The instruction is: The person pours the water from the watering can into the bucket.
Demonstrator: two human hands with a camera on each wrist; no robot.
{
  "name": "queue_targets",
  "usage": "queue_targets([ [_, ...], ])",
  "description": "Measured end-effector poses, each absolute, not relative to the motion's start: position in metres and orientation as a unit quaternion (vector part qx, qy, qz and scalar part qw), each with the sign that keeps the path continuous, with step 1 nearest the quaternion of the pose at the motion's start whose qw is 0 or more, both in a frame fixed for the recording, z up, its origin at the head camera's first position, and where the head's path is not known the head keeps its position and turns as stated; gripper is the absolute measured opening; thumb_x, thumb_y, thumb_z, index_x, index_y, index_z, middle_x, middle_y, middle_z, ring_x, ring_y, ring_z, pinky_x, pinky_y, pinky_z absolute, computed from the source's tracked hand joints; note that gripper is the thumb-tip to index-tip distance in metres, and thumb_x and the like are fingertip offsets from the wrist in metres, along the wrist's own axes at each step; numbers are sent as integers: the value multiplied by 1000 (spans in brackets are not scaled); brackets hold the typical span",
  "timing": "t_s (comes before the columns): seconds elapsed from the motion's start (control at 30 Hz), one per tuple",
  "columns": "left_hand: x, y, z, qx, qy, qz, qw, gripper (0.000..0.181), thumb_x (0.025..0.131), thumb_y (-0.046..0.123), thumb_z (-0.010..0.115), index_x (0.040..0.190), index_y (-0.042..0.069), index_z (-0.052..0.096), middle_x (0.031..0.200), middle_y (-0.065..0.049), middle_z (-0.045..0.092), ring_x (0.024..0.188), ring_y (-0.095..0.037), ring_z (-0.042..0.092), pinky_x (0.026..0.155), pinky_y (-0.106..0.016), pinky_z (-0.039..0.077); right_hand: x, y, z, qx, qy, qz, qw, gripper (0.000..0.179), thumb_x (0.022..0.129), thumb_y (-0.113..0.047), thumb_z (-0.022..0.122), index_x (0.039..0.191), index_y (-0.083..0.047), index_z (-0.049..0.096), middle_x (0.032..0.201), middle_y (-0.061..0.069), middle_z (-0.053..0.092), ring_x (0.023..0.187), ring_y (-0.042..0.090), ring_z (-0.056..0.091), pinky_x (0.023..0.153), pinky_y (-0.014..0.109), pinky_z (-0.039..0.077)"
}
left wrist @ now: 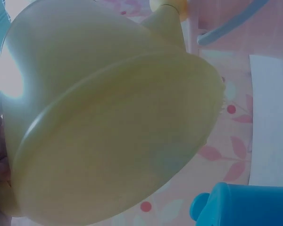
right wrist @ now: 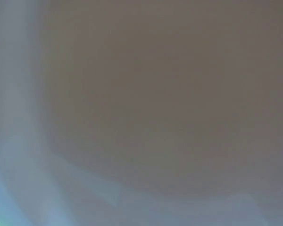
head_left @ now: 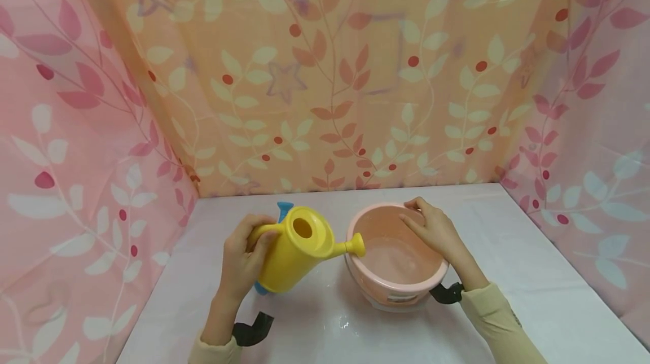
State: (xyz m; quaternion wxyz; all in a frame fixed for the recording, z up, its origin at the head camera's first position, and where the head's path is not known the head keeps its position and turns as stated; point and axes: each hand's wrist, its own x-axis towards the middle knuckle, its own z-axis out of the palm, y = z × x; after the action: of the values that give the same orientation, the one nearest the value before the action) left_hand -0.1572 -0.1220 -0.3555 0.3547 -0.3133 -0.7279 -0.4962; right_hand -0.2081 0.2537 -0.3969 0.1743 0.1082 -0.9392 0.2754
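Note:
My left hand (head_left: 241, 257) grips the handle of a yellow watering can (head_left: 289, 262). The can tilts to the right, and its underside (left wrist: 118, 146) fills much of the left wrist view. Its flared spout end overlaps the near-left rim of a round pink bucket (head_left: 373, 282) in the head view. On the bucket's far-right rim my right hand (head_left: 434, 231) keeps hold, thumb on the inner side and fingers over the edge. A blurred, brownish bucket surface (right wrist: 165, 103) takes up most of the right wrist view.
Behind the yellow can stands a blue object (head_left: 284, 209) with a flared top, mostly hidden; its blue body (left wrist: 250, 205) shows in the left wrist view. Water drops (head_left: 342, 323) dot the white table (head_left: 167, 307). Patterned cloth (head_left: 330, 70) encloses the back and both sides.

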Motion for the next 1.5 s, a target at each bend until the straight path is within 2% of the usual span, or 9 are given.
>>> queue_targets([
  [0.37, -141, -122, -347, -307, -719, -517, 349, 22, 72, -14, 60, 92, -6, 55, 80, -8, 56, 72, -8, 51, 69, -13, 44, -208, 254, -398, 109, -939, 273, 176, 35, 82, -37, 58, 106, -12, 52, 104, 11, 60, 95, 29, 57, 75, 47, 43],
  [0.6, -141, -126, -353, -308, -715, -516, 357, 16, 77, -6, 60, 92, -6, 54, 82, -8, 56, 73, -7, 50, 70, -12, 43, -208, 254, -397, 115, -938, 273, 183, 35, 82, -36, 59, 106, -11, 52, 103, 10, 60, 94, 29, 57, 75, 46, 43],
  [0.9, -140, -129, -356, -307, -711, -516, 366, 19, 75, -11, 59, 93, -9, 52, 84, -9, 55, 76, -7, 50, 72, -12, 42, -210, 254, -395, 114, -936, 273, 189, 33, 81, -33, 61, 105, -11, 53, 102, 11, 61, 94, 29, 56, 75, 47, 43],
  [1.37, -137, -137, -363, -280, -711, -525, 374, 18, 78, -6, 57, 95, -11, 51, 87, -8, 55, 77, -6, 51, 73, -12, 43, -210, 254, -394, 112, -939, 270, 181, 35, 82, -34, 60, 105, -10, 52, 103, 11, 60, 94, 30, 56, 76, 47, 43],
  [1.5, -136, -140, -368, -276, -698, -537, 386, 20, 81, -3, 56, 95, -14, 49, 87, -9, 55, 71, -7, 50, 67, -10, 42, -211, 254, -394, 112, -939, 270, 179, 35, 82, -34, 59, 106, -10, 52, 103, 12, 60, 94, 30, 56, 75, 47, 43],
])
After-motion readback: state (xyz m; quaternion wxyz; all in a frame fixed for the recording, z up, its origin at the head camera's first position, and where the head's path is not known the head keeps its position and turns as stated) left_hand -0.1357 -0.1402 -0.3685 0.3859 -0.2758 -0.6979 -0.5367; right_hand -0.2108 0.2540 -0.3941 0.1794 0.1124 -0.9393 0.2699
